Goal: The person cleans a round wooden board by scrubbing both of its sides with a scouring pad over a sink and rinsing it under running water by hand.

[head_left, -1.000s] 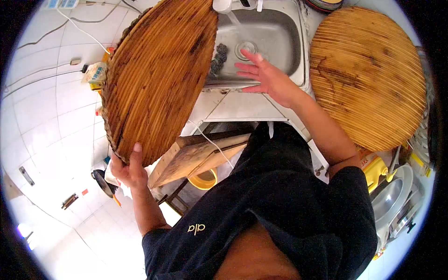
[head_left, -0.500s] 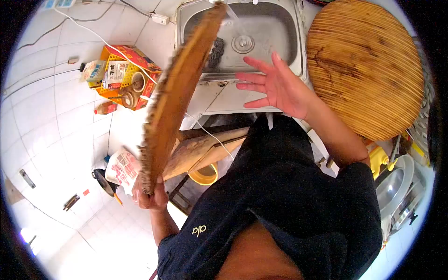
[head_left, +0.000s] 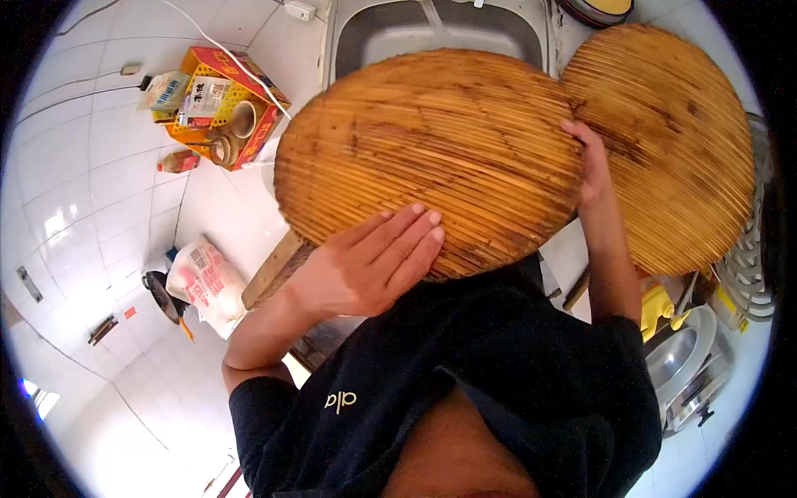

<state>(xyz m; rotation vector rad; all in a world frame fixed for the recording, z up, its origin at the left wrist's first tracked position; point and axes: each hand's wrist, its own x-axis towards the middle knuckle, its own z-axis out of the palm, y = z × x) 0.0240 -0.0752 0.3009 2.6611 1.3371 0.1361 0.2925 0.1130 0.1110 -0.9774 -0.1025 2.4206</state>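
A round reed lid (head_left: 432,149) with brown stains is held tilted in front of my body, covering the near part of the sink. My right hand (head_left: 591,166) grips its right edge, thumb on the upper face and the other fingers hidden behind. My left hand (head_left: 374,261) lies flat on the lid's lower left face, fingers stretched out together. A second round reed lid (head_left: 681,158) lies on the right, partly overlapped by the first one.
The steel sink (head_left: 365,41) has water running in it. A carton (head_left: 264,137) with jars and packets stands at the left, near a white bag (head_left: 207,278) and a black pan (head_left: 164,299). Bowls (head_left: 685,353) sit at the lower right.
The lid has turned from edge-on to face up and come over the counter's front. My right hand has taken its right edge; my left hand has gone from its rim to lying on its face.
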